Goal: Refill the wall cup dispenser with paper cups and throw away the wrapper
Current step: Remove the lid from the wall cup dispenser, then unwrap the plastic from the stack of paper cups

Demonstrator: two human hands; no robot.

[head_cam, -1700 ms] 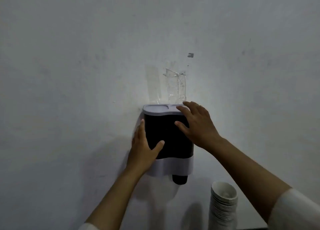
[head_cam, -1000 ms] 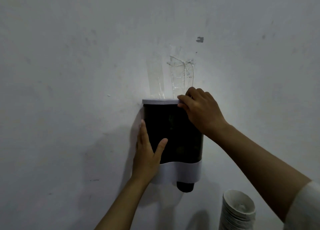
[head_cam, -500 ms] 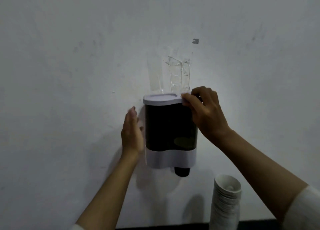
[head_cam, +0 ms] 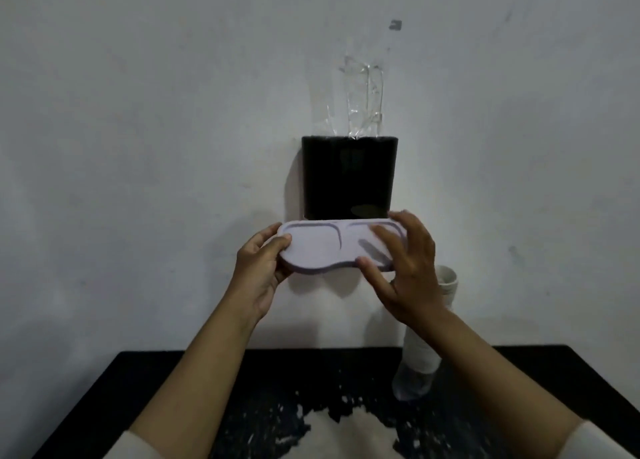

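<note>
Lid (head_cam: 325,247) off the dispenser (head_cam: 349,176), held level just below the dark body, long axis running left to right, grooved face turned up toward the camera. Left end pinched by left hand (head_cam: 259,271), thumb on top; right end gripped by right hand (head_cam: 403,268), fingers spread over it. Behind the right wrist, cup stack (head_cam: 420,351), seemingly upright on the black table (head_cam: 104,389).

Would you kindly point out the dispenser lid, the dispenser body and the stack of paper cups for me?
dispenser lid (head_cam: 322,247): head view, middle of its pale top face.
dispenser body (head_cam: 349,178): head view, centre of its dark front.
stack of paper cups (head_cam: 420,354): head view, side of the sleeve below the arm.
</note>
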